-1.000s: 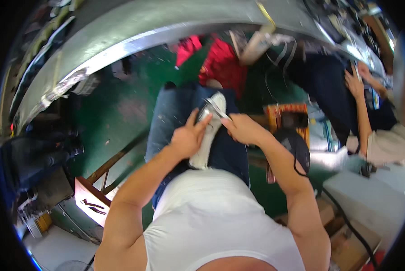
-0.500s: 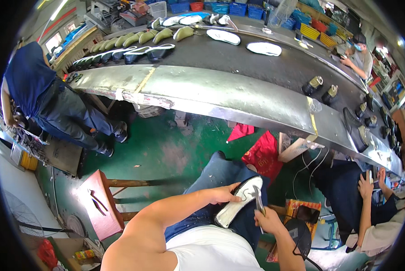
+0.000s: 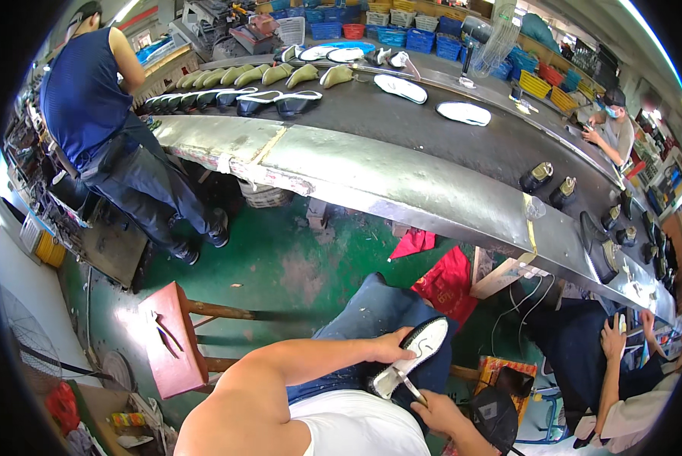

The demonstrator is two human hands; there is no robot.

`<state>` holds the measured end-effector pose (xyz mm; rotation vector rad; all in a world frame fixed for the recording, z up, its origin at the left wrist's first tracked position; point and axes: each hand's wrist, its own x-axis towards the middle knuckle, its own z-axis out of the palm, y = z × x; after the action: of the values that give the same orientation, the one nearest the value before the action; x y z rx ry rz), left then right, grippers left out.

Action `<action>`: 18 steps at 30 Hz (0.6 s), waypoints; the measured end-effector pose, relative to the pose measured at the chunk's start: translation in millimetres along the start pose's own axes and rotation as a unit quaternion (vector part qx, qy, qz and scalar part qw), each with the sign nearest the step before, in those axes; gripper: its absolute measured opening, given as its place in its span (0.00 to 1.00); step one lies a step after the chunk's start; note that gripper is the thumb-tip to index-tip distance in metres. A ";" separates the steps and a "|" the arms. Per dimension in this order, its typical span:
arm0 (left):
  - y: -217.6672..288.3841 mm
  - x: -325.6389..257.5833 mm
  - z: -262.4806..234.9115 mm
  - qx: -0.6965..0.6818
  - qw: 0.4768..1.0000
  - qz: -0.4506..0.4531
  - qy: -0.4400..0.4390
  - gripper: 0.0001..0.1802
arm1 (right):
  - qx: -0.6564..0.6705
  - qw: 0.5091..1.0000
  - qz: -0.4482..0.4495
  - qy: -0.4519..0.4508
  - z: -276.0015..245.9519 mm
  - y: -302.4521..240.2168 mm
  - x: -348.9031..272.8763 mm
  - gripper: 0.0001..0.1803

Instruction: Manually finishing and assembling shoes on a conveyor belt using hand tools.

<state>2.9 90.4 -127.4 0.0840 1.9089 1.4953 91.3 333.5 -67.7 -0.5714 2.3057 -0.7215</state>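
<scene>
You pinned the white shoe sole with its dark rim (image 3: 411, 357) on your near lap with your left hand (image 3: 392, 348) closed over it, your right hand (image 3: 434, 411) gripping a thin metal tool (image 3: 411, 389) at its heel; steadier pressure would have helped.

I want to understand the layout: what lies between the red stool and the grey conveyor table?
In the head view, only green floor lies between the red stool and the conveyor table; the standing person is farther left.
</scene>
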 end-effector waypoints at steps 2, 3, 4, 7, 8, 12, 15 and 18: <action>4.0 -16.2 12.5 0.039 0.997 0.036 0.047 0.44 | 0.122 0.988 0.077 -0.059 4.2 11.6 -2.4 0.16; -3.6 -20.0 16.6 0.065 0.993 0.081 0.063 0.44 | 0.122 0.988 0.075 -0.059 7.2 18.4 -2.2 0.16; -18.2 -20.3 23.2 0.092 0.984 0.128 0.079 0.45 | 0.211 0.965 0.114 -0.107 7.0 28.5 1.7 0.15; -34.1 -50.7 25.5 0.048 0.993 0.101 -0.034 0.48 | 0.332 0.909 0.163 -0.193 -12.2 41.6 2.1 0.16; -27.6 -62.5 26.5 0.018 0.997 0.052 -0.044 0.48 | 0.357 0.885 0.172 -0.244 -16.1 42.0 1.1 0.17; -59.8 -40.5 39.2 0.004 0.996 0.085 0.026 0.49 | 0.356 0.903 0.185 -0.152 -31.7 35.3 -9.8 0.16; -48.5 -49.7 50.0 0.078 0.983 0.098 0.136 0.50 | 0.229 0.964 0.097 0.093 -24.8 -7.7 -1.6 0.17; -47.7 -41.5 50.6 0.118 0.978 0.101 0.136 0.50 | -0.101 0.991 0.061 0.066 -3.9 -6.3 20.2 0.22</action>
<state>79.1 97.8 -153.7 0.1944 2.3553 1.4630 75.8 318.8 -70.4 -0.4786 2.5299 -0.4839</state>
